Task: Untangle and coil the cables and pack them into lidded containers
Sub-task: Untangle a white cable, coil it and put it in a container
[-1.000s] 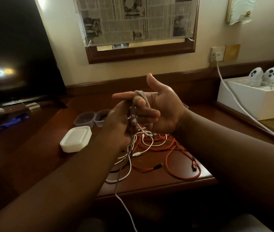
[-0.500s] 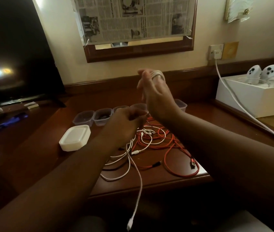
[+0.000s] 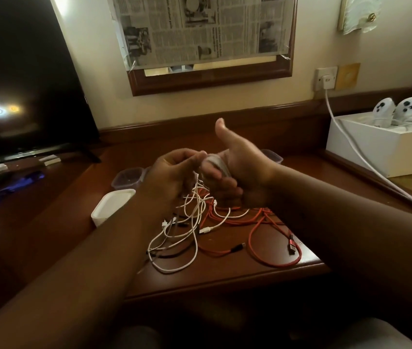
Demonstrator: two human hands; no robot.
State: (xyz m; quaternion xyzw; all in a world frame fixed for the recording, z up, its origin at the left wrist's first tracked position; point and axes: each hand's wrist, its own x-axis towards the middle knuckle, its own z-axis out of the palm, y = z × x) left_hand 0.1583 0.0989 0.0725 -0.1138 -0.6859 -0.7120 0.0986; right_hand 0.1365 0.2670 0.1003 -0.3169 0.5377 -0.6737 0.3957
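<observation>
Your right hand (image 3: 240, 172), thumb up, is wearing thin white cable (image 3: 213, 162) looped around its fingers; your left hand (image 3: 172, 177) is pinching that cable's strand above the dark wooden table (image 3: 263, 275).

Cream wall (image 3: 325, 34) behind, with dark wood trim (image 3: 250, 114) running along its base. Wood-framed mirror (image 3: 210, 79) on wall, glass covered by newspaper (image 3: 200, 28) except a strip at the bottom edge. White socket (image 3: 325, 78) right of mirror, plug in, white cord (image 3: 356, 152) running down to the right. Yellow plate (image 3: 348, 75) just beside socket. Dark TV (image 3: 23, 84) at left, two light spots reflected in its screen. Dark wood bench (image 3: 225, 278), glossy. White box (image 3: 381, 149) at right holds two white controllers (image 3: 399, 109). Warm, dim light; brightest patch on wall at upper left.
</observation>
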